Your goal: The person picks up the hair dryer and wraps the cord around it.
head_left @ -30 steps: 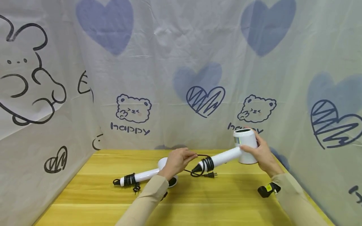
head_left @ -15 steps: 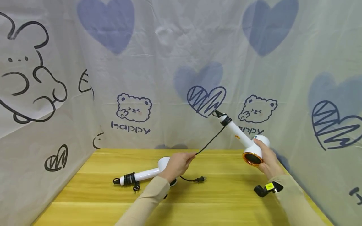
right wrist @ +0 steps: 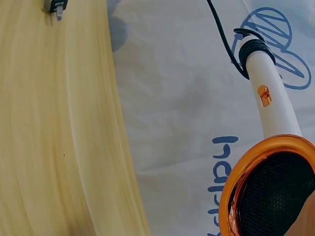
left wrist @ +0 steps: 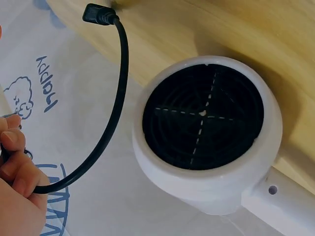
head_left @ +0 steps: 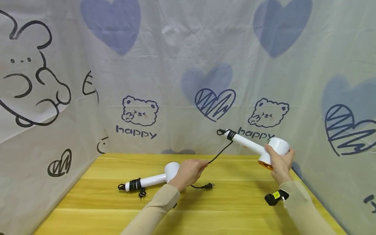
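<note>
A white hair dryer (head_left: 249, 143) is held up by its head in my right hand (head_left: 280, 163), its handle pointing up and left. Black cord is wound around the handle's end, and a free stretch of this cord (head_left: 220, 152) runs down to my left hand (head_left: 189, 173), which pinches it. Past those fingers the cord's tail ends in a plug (head_left: 209, 186) low over the table. In the right wrist view, the dryer's copper-ringed outlet (right wrist: 227, 196) and copper switch (right wrist: 264, 96) show. Partly behind my left hand lies a second white hair dryer (head_left: 152, 180).
The second dryer's cord (head_left: 135, 184) is coiled on its handle, with its plug (head_left: 142, 193) beside it. Its dark grille (left wrist: 204, 137) faces the left wrist camera. A wooden table (head_left: 235, 212) meets printed cloth walls (head_left: 176, 130) at the back and sides.
The held dryer's handle has swung up from beside my left hand, then dipped slightly as its head moved right. A length of cord has come off the coil and stretches between both hands.
</note>
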`<state>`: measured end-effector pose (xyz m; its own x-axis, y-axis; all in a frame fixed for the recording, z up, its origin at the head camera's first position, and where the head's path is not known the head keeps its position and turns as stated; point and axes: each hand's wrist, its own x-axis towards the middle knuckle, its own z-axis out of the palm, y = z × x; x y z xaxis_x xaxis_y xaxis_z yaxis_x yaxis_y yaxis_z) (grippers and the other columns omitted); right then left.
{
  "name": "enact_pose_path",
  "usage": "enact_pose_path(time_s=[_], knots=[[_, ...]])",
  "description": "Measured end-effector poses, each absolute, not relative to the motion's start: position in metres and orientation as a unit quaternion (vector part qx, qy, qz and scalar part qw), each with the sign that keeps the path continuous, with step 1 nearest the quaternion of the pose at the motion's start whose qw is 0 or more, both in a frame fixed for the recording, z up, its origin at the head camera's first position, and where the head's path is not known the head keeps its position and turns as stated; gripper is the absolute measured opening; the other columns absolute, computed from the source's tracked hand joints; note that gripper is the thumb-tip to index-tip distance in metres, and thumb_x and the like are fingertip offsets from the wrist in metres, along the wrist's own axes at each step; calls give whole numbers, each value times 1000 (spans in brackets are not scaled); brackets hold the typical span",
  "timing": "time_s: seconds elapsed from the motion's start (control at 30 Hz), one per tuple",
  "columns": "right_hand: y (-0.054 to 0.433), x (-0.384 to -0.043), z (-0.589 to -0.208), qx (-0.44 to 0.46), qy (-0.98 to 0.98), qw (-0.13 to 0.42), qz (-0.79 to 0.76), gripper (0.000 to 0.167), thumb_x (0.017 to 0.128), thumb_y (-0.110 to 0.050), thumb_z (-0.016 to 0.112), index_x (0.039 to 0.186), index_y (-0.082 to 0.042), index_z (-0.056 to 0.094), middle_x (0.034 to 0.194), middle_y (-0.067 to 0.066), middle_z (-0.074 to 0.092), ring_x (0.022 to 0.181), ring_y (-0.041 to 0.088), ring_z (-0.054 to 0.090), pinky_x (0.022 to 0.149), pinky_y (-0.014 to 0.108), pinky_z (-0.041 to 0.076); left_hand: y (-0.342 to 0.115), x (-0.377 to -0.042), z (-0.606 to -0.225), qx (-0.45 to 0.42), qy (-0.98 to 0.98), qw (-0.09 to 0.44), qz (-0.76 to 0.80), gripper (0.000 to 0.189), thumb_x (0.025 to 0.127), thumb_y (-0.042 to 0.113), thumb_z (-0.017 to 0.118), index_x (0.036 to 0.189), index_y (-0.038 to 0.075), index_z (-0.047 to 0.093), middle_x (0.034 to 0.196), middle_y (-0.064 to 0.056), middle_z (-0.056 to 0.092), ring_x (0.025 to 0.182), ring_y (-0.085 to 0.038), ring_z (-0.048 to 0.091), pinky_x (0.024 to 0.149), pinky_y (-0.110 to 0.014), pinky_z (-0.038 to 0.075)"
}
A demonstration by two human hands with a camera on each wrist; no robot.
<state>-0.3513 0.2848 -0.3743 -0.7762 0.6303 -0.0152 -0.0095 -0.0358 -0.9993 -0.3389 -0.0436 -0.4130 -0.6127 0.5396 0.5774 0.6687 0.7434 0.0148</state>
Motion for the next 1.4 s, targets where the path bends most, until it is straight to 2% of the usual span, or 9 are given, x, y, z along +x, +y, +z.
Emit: enact_pose_path(time_s=[0.13,0.3,0.4,0.57,0.77,0.97,1.07,1.17,1.4], knots=[[286,-352,-378,-237,-664,235,669,102,80,-42,79,156,-23,13,155,13,29,128,29,42,105,43,43,-41,-338,-413,-343,-889,282,-113,22,100,24,58,117,23,72,89,6,75,65,-9,65,54,-23,48],[288,-354,-379,-229,-680,237,655,103,81,-43,78,156,-25,10,157,13,27,132,31,40,106,47,42,-38,-337,-411,-347,-889,281,-103,18,101,25,55,110,25,71,76,8,70,59,-7,57,51,-20,41],[287,-355,-380,-222,-703,251,627,101,82,-41,76,156,-23,11,154,13,32,130,31,42,104,47,44,-36,-336,-410,-351,-889,280,-96,17,102,26,54,107,24,71,75,8,68,61,-8,58,53,-22,44],[287,-355,-383,-206,-743,276,573,100,81,-42,76,156,-21,13,147,17,40,125,33,46,100,48,44,-37,-336,-409,-344,-892,275,-96,19,102,26,54,109,23,71,81,7,72,66,-9,63,57,-25,49],[287,-354,-385,-180,-803,291,488,98,81,-45,75,156,-22,15,140,22,46,120,39,47,94,53,41,-38,-338,-408,-350,-890,272,-107,17,103,27,52,89,22,62,63,10,55,56,-7,48,50,-21,36],[286,-353,-387,-136,-833,314,435,95,79,-41,77,155,-22,22,132,22,50,109,40,52,80,50,44,-39,-340,-409,-351,-888,276,-114,21,103,27,51,84,23,57,58,11,42,52,-6,38,48,-20,30],[284,-351,-388,-114,-848,318,408,95,79,-40,78,155,-24,23,128,22,50,103,39,53,70,45,45,-38,-340,-409,-347,-890,275,-114,22,104,27,50,83,23,56,58,10,45,52,-6,39,47,-20,31],[282,-350,-390,-96,-860,319,388,96,78,-41,79,155,-25,23,124,22,51,98,37,54,63,40,43,-38,-340,-408,-342,-891,276,-113,19,103,27,51,87,23,61,64,10,57,54,-6,47,49,-21,37],[283,-349,-389,-57,-878,317,355,95,77,-38,80,154,-26,25,118,20,53,94,36,55,59,35,41,-42,-342,-399,-318,-893,297,-114,20,103,25,51,106,22,71,84,6,73,68,-13,65,57,-29,51]])
